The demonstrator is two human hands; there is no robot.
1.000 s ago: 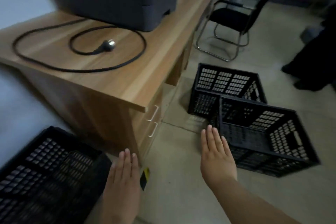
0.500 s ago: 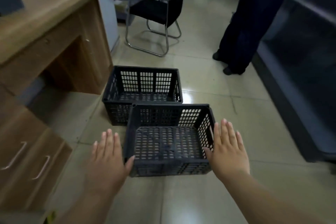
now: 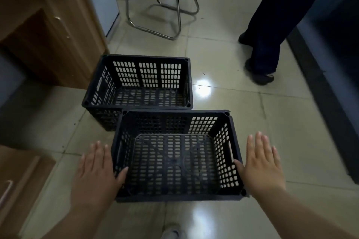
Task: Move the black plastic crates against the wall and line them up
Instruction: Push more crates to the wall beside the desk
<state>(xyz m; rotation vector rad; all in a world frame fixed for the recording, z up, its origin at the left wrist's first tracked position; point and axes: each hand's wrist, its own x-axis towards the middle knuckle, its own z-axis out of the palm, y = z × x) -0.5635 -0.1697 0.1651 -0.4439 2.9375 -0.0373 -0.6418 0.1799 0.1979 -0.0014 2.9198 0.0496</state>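
Both crates — near crate (image 3: 174, 161) and far crate (image 3: 139, 83) — are black, their walls and bases a grid of small slots. The floor (image 3: 223, 54) is pale beige tile; the cabinet (image 3: 44, 31) is brown wood grain.

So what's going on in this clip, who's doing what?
A person is reaching for the near crate on the tiled floor, left hand and right hand open flat on either side of it, thumbs at its rim, with no grip closed yet. A far crate sits just behind it, offset left, by a desk. A bystander's legs stand beyond, near a chair.
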